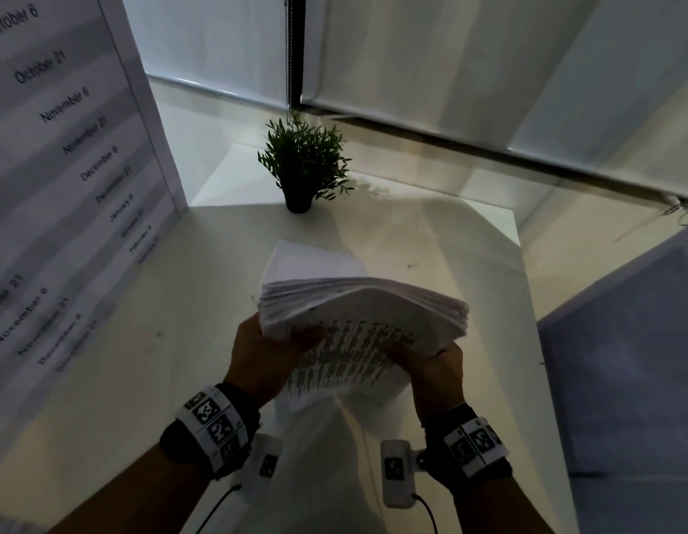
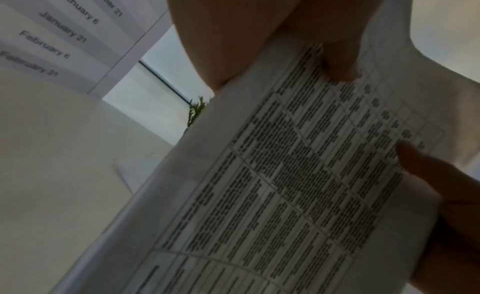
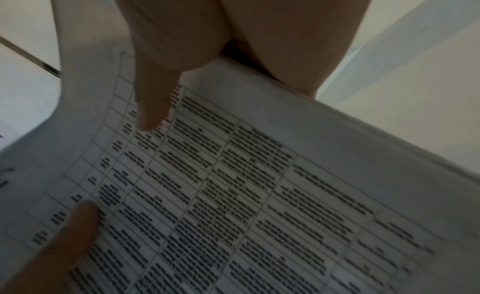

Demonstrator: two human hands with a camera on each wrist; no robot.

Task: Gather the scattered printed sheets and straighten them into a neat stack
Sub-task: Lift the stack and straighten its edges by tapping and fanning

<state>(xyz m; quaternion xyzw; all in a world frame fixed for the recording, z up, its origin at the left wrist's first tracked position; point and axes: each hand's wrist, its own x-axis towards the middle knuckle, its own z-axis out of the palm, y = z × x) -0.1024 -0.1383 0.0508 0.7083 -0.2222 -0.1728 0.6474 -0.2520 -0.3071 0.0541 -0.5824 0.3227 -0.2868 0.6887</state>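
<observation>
Both hands grip a thick stack of sheets above the table.

Head view: the left hand (image 1: pixel 271 350) and right hand (image 1: pixel 435 366) clamp the stack (image 1: pixel 363 316) from either side, raised over the table (image 1: pixel 142 379), with one sheet (image 1: pixel 315 258) lying beyond it, near a plant (image 1: pixel 304 163). Left wrist view: the thumb (image 2: pixel 335 60) presses the printed top page (image 2: pixel 285 185). Right wrist view: the same hold, thumb (image 3: pixel 153 105) on top.

Both hands hold a thick sheaf of printed sheets above the white table.

The stack (image 1: pixel 363 314) bows upward in the middle, its edges fanned; the left hand (image 1: pixel 271 350) and right hand (image 1: pixel 431 366) each have a grip on a near corner, thumbs on the printed top page. Beyond the stack stands a small potted plant (image 1: pixel 302 167); left of the stack, a large sheet of dates (image 1: pixel 61 156) stands upright on the table (image 1: pixel 142 379).
</observation>
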